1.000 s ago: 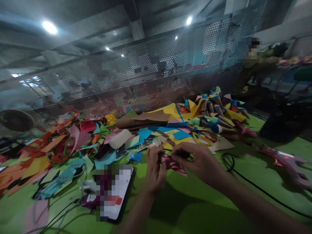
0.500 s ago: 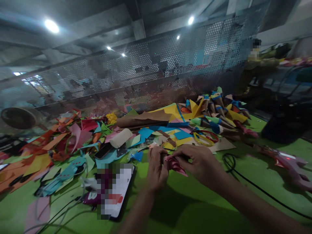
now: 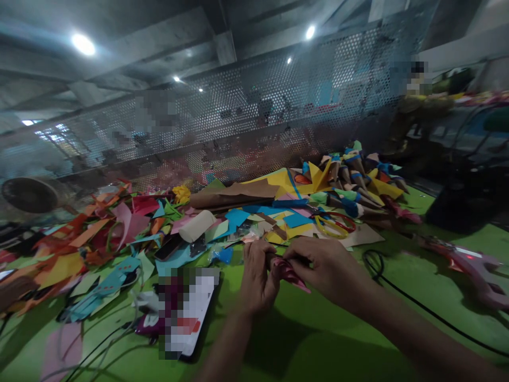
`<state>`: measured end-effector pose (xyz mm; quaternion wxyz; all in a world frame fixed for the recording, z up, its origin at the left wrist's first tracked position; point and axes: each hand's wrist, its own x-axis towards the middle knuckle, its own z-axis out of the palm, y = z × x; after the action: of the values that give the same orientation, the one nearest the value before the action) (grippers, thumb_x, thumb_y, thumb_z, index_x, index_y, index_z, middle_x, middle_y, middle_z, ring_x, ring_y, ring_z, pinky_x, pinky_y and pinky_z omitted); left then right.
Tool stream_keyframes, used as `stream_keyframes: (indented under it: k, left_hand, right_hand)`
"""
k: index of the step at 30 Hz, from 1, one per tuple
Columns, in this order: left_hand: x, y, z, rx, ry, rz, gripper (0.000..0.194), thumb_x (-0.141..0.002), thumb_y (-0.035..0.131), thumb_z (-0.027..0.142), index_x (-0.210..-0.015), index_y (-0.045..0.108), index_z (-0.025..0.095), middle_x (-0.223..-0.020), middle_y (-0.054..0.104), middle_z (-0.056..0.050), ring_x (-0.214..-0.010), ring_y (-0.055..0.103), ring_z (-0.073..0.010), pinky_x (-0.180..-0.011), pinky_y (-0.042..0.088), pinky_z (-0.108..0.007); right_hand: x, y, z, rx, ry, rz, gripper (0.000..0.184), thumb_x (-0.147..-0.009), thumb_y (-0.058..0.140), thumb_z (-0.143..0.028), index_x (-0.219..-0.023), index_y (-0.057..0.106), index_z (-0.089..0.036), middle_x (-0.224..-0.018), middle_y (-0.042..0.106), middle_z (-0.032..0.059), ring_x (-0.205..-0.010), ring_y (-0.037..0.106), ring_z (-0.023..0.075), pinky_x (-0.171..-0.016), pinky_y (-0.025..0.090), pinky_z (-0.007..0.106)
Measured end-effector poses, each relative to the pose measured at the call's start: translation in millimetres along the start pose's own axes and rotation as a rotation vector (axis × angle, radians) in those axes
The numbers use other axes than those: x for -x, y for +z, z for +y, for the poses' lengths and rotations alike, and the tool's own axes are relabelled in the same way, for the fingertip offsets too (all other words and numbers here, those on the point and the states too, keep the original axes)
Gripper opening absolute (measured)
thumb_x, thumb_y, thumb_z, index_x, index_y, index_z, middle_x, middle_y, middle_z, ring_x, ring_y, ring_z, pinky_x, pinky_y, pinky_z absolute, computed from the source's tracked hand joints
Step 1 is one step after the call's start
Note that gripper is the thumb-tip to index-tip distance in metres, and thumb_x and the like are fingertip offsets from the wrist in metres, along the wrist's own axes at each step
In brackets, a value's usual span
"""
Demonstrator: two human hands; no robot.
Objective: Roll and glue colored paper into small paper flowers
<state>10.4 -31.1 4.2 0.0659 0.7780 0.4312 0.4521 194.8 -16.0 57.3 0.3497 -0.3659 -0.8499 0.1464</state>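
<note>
We find no text, brand, number or sign that can be read. Left of the fingers of the left hand (image 3: 256, 278), a flat, rectangular, white-screened phone (image 3: 200, 312) shows a red patch, but blocky pixels mask much of its display. Farther left, a glossy purple packet (image 3: 145, 329) bears a pale mark, too blurred for us to decipher. Right of the right hand (image 3: 324, 265)'s fingers, we can make out no lettering on the pink plastic glue gun (image 3: 475, 273).

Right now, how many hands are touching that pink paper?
2: the left hand at the left end of the pink paper, the right hand at its upper right edge. No others seem hidden.
</note>
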Motion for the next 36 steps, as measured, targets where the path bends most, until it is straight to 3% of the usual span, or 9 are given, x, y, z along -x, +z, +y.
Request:
stream_keyframes:
  k: [7,13,18,27,32,36]
  left_hand:
    - [0.1,0.8,-1.7,0.002,-0.019,-0.037,0.020,-0.102,0.030,0.036,-0.103,0.045,0.023,-0.097,0.053,-0.006,-0.095,0.048,-0.0226,-0.090,0.040,-0.040]
    - [1.5,3.6,-5.1,0.124,-0.103,-0.006,0.027,-0.102,0.030,0.045,-0.105,0.047,0.024,-0.098,0.053,-0.006,-0.095,0.048,-0.0228,-0.088,0.042,-0.039]
    - [3.4,2.5,-7.8,0.134,-0.127,0.012,0.031,-0.102,0.030,0.050,-0.106,0.047,0.024,-0.100,0.053,-0.006,-0.098,0.049,-0.0231,-0.090,0.041,-0.038]
    - [1.9,2.9,-5.4,0.064,-0.066,-0.012,0.026,-0.102,0.032,0.044,-0.104,0.046,0.023,-0.098,0.053,-0.006,-0.096,0.047,-0.0231,-0.088,0.041,-0.040]
    - [0.8,2.6,-4.5,0.097,-0.096,-0.022,0.028,-0.102,0.031,0.046,-0.101,0.048,0.023,-0.095,0.053,-0.006,-0.094,0.048,-0.0230,-0.085,0.042,-0.039]
    - [0.3,2.0,-2.3,0.137,-0.137,-0.026,0.030,-0.101,0.032,0.049,-0.100,0.048,0.023,-0.094,0.052,-0.006,-0.094,0.047,-0.0230,-0.086,0.041,-0.039]
  right_hand:
    - [-0.8,1.0,3.2,0.044,0.030,-0.050,0.013,-0.084,0.065,-0.011,-0.077,0.073,-0.020,-0.068,0.069,-0.0001,-0.063,0.062,0.0142,-0.059,0.038,0.024]
    - [-2.4,3.4,8.5,-0.065,-0.070,0.056,0.015,-0.085,0.065,-0.012,-0.095,0.071,-0.022,-0.087,0.074,0.0017,-0.077,0.068,0.0159,-0.068,0.045,0.024]
    - [-2.3,4.5,6.7,-0.023,-0.146,0.069,0.012,-0.088,0.063,-0.013,-0.090,0.072,-0.021,-0.082,0.071,0.0022,-0.074,0.066,0.0154,-0.066,0.044,0.025]
    - [-1.2,4.2,5.8,0.121,-0.078,-0.018,0.011,-0.085,0.064,-0.011,-0.084,0.071,-0.019,-0.078,0.069,0.0026,-0.070,0.064,0.0166,-0.064,0.041,0.026]
    - [-2.4,4.1,7.8,0.090,-0.120,0.019,0.016,-0.088,0.061,-0.010,-0.094,0.070,-0.022,-0.085,0.071,0.0030,-0.076,0.065,0.0166,-0.066,0.043,0.025]
    - [-1.9,3.8,9.2,0.049,-0.140,0.027,0.014,-0.088,0.062,-0.011,-0.090,0.071,-0.022,-0.084,0.071,0.0026,-0.075,0.065,0.0161,-0.068,0.045,0.025]
